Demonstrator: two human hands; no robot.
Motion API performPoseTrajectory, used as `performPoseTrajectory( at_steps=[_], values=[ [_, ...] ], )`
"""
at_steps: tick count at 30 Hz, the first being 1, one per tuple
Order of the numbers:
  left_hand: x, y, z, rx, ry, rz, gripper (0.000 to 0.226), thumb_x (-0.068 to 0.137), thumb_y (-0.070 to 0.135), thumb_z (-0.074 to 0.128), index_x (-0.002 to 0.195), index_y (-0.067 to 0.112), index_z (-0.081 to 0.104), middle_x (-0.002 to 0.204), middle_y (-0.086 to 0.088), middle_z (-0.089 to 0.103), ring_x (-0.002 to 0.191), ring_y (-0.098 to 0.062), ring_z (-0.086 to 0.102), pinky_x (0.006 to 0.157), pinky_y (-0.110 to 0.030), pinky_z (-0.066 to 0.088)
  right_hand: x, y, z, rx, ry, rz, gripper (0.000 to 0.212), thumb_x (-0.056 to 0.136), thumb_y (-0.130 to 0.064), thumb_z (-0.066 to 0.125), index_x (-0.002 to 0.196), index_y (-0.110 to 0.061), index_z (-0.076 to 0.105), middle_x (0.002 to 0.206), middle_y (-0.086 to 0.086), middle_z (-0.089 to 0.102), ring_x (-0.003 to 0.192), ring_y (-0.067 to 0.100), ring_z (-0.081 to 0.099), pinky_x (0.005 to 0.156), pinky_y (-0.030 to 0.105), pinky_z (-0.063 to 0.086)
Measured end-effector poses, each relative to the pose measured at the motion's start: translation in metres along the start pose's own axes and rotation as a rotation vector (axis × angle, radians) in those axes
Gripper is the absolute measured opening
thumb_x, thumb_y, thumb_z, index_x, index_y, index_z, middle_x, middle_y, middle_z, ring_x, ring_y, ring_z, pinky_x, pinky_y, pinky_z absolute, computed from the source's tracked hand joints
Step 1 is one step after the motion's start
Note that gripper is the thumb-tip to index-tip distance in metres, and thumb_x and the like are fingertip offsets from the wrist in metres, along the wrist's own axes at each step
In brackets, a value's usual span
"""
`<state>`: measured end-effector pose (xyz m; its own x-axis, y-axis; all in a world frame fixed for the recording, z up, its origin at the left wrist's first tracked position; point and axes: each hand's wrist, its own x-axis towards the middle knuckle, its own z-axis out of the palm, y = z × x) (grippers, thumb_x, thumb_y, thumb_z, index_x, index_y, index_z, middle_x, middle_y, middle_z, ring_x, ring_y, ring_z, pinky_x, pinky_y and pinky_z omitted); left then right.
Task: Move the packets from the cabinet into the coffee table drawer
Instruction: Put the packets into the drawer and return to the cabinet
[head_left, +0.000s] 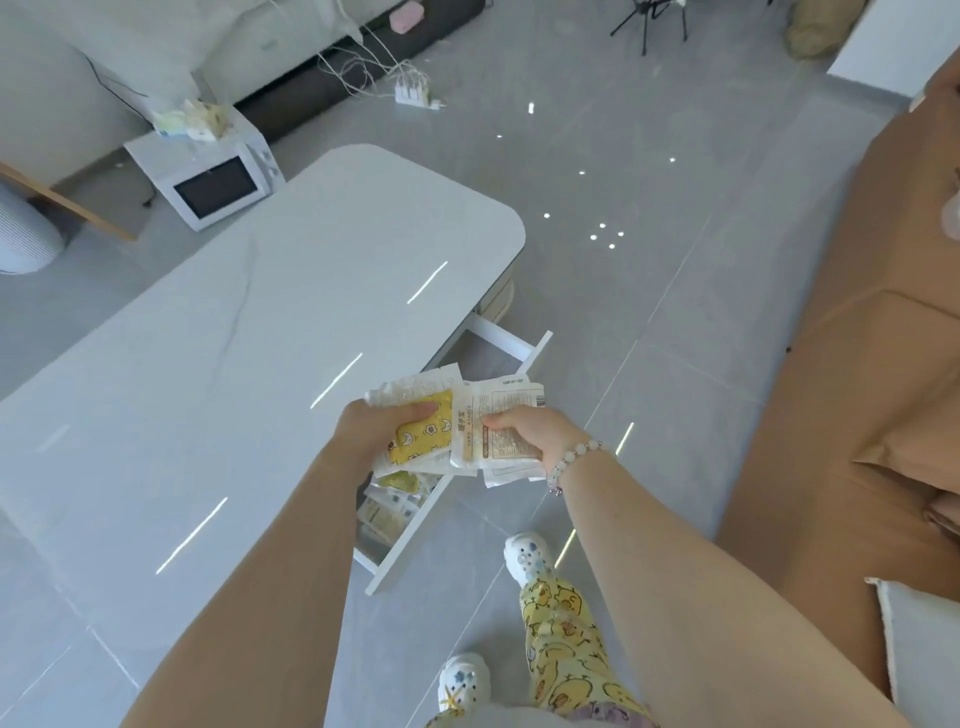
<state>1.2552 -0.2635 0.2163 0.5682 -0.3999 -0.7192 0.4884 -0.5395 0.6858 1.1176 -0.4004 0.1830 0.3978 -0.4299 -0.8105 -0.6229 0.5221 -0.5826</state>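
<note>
Crinkly yellow-and-white plastic packets (422, 434), clutched in both hands — left (375, 428), right (524, 435) — above open white drawer (415, 525) of glossy worktop (234, 338).

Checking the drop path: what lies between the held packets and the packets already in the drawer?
Nothing. In the head view, the held packets hang directly above the drawer's packets; only open air separates them.

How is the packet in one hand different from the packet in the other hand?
The left hand holds a yellow packet with little cartoon shapes; the right hand holds a pale packet covered in printed text. The yellow one looks smaller. Both are held above the open drawer.
</note>
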Motion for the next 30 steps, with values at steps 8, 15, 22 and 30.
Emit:
performPoseTrajectory(
  at_steps=[8, 15, 22, 30],
  values=[
    [0.053, 0.034, 0.037, -0.056, 0.109, -0.065, 0.039, 0.065, 0.021, 0.086, 0.095, 0.007, 0.065, 0.088, -0.010, 0.072, 0.082, -0.029, 0.071, 0.080, -0.044, 0.057, 0.069, -0.059, -0.028, -0.083, -0.052, 0.039, 0.041, 0.067, -0.020, 0.082, 0.103, -0.006, 0.068, 0.094, 0.006, 0.073, 0.090, 0.022, 0.069, 0.090, 0.037, 0.053],
    [0.099, 0.008, 0.038, -0.182, 0.240, -0.163, 0.024, 0.070, 0.015, 0.082, 0.084, 0.009, 0.064, 0.068, -0.004, 0.070, 0.054, -0.016, 0.067, 0.046, -0.024, 0.051, 0.135, -0.059, -0.009, -0.294, -0.095, 0.071, 0.042, 0.068, -0.026, 0.081, 0.102, -0.007, 0.067, 0.101, 0.006, 0.071, 0.094, 0.022, 0.067, 0.091, 0.037, 0.053],
    [0.153, -0.074, 0.033, -0.321, 0.346, -0.341, 0.025, 0.069, 0.021, 0.083, 0.078, 0.012, 0.061, 0.072, -0.004, 0.068, 0.062, -0.017, 0.066, 0.053, -0.027, 0.051, 0.205, -0.016, 0.026, -0.488, -0.156, 0.174, 0.075, 0.061, -0.033, 0.082, 0.126, -0.005, 0.056, 0.126, 0.007, 0.061, 0.111, 0.023, 0.060, 0.096, 0.033, 0.049],
    [0.229, -0.176, 0.000, -0.519, 0.464, -0.457, 0.029, 0.071, 0.029, 0.081, 0.089, 0.012, 0.066, 0.083, -0.007, 0.072, 0.073, -0.022, 0.069, 0.062, -0.030, 0.053, 0.284, 0.015, 0.114, -0.785, -0.277, 0.081, 0.076, 0.080, -0.028, 0.073, 0.139, 0.000, 0.037, 0.137, 0.012, 0.051, 0.123, 0.027, 0.051, 0.091, 0.028, 0.045]
  ],
)
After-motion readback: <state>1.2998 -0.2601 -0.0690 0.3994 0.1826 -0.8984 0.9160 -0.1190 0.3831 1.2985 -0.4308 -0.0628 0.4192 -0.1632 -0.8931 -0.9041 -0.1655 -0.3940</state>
